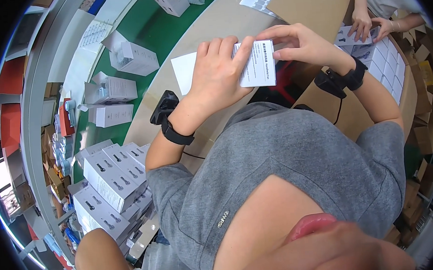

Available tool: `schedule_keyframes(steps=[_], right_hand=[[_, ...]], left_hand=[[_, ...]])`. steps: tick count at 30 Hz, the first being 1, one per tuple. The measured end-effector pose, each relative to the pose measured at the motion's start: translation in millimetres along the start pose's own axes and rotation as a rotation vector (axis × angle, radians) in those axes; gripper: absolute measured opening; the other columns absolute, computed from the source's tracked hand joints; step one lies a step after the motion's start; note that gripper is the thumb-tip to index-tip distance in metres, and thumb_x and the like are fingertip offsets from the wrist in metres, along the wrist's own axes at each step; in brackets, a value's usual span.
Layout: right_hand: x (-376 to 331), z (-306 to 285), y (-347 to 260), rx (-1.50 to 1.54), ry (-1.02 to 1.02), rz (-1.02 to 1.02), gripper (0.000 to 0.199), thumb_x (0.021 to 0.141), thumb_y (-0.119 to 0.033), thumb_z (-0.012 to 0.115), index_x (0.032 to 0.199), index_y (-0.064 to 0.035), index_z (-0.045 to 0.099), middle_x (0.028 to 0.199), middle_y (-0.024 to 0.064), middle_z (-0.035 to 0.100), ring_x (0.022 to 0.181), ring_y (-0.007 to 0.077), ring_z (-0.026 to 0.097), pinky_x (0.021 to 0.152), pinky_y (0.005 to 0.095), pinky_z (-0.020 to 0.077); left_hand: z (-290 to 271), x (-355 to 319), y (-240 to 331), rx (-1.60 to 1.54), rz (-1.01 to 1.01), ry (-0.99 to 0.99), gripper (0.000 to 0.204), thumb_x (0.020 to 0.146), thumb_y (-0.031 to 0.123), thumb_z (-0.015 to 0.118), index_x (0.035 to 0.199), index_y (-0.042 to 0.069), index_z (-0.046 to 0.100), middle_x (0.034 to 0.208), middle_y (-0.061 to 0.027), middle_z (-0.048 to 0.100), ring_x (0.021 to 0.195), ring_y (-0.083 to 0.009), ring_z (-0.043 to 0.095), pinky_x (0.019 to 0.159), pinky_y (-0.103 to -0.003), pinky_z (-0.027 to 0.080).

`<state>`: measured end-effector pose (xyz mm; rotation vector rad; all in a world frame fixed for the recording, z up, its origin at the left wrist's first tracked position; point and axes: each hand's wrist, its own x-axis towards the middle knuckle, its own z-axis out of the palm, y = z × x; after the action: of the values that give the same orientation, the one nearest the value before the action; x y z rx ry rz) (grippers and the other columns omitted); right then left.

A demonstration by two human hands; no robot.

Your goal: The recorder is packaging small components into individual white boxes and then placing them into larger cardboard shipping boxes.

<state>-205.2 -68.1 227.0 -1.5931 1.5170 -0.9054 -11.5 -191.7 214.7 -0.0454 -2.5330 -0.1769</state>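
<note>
Far on our left, white boxes [110,178] are piled in a stack beside us, each with small dark pictures on its side. We cannot see what is in them, because they are all shut. More white boxes [112,113] lie here and there on the green mat [156,29], some standing up and some tipped over.

Next is the long pale table [219,24], smooth and curved at its edge. A flat white sheet [184,69] lies on it, just beside our left hand.

Our left hand [217,72] is clamped on the small white box [257,63]. The fingers curl over the top edge and the thumb lies across the front. There is a black band with a dark gadget on this wrist [171,120].

The small white box is up in the air in front of our chest, between both hands. It is flat, with square corners and dark print on one side.

Our right hand [304,42] pinches the box's top right corner with bent fingers and thumb. This wrist wears a black band too.

Past it lies a brown sheet of cardboard [312,0]. Far right, a big brown carton [408,89] holds rows of small white boxes packed tight. Another person's hands [369,24] rest on those boxes.
</note>
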Motion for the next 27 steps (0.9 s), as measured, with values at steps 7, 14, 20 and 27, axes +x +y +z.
schedule_keyframes(steps=[7,14,20,27], right_hand=[[-2,15,-14,0.034,0.032,0.003,0.041,0.079,-0.011,0.057,0.118,0.0,0.048,0.11,0.0122,0.053,0.102,0.0196,0.052,0.089,0.031,0.0429],[-11,41,-20,0.081,0.057,0.145,0.033,0.077,-0.004,0.055,0.109,0.0043,0.048,0.107,0.0136,0.053,0.098,0.0186,0.054,0.087,0.0312,0.044],[-29,72,-29,-0.053,0.236,0.096,0.023,0.075,-0.003,0.055,0.096,0.0051,0.052,0.101,0.0121,0.055,0.093,0.0176,0.056,0.083,0.031,0.0452],[-42,79,-24,-0.048,0.27,0.191,0.014,0.073,-0.009,0.058,0.082,0.0021,0.055,0.082,0.0088,0.055,0.084,0.0158,0.056,0.077,0.0304,0.046]], left_hand=[[-4,-8,10,0.044,-0.027,-0.045,0.064,0.06,0.028,0.068,0.113,0.003,0.045,0.087,-0.0118,0.049,0.08,-0.0262,0.048,0.072,-0.036,0.033],[-9,-27,17,-0.018,-0.037,-0.102,0.064,0.059,0.027,0.069,0.115,0.005,0.046,0.088,-0.0113,0.05,0.081,-0.0256,0.048,0.071,-0.036,0.034],[-2,-47,23,-0.143,-0.112,-0.11,0.067,0.057,0.028,0.07,0.116,0.006,0.046,0.089,-0.0113,0.05,0.083,-0.026,0.049,0.071,-0.036,0.034],[17,-65,34,-0.343,-0.238,-0.199,0.069,0.057,0.032,0.07,0.116,0.006,0.045,0.09,-0.0123,0.052,0.087,-0.0267,0.052,0.074,-0.036,0.034]])
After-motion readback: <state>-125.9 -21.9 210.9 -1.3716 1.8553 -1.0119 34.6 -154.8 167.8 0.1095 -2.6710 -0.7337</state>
